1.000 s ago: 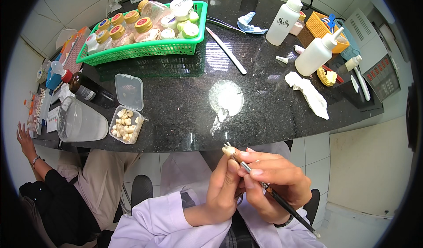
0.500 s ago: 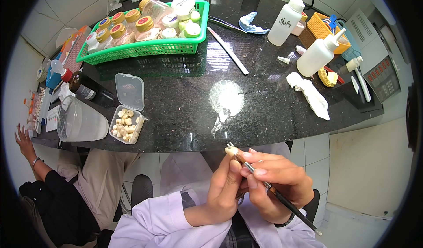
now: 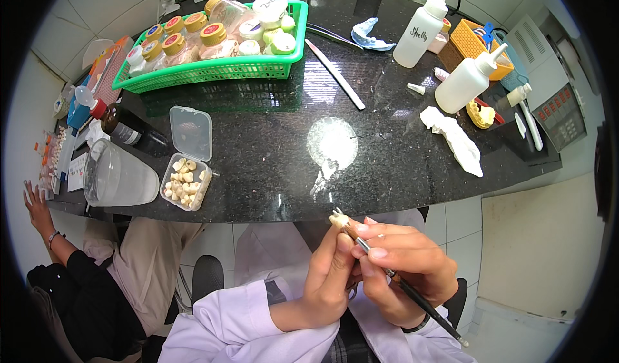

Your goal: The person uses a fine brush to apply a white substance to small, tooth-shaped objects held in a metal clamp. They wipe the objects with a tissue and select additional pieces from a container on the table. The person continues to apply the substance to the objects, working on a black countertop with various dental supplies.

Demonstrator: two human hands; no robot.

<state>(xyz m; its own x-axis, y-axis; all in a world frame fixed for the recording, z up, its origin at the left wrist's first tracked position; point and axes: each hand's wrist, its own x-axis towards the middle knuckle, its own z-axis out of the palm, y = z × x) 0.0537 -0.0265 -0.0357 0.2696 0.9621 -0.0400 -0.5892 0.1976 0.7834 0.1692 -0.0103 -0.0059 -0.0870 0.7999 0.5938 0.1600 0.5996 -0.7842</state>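
Note:
My left hand [image 3: 327, 274] is closed, its thumb and fingers pinched around a small cream tooth crown [image 3: 338, 221] just off the table's near edge. Two thin metal tips stick out beside the crown; the rest of that metal piece is hidden by my fingers. In my right hand [image 3: 409, 266] is a slim brush [image 3: 412, 291] with a black handle and a silver metal collar, gripped like a pen. Its working end meets the crown, though the fingers partly cover the contact. Both hands touch each other.
On the black speckled table [image 3: 258, 156] stand an open box of tooth pieces [image 3: 187, 182], a plastic cup [image 3: 121, 176], a brown bottle [image 3: 132, 129], a green basket [image 3: 206, 76], white squeeze bottles [image 3: 465, 84] and crumpled tissue [image 3: 451, 137]. Another person's hand [image 3: 39, 211] rests far left.

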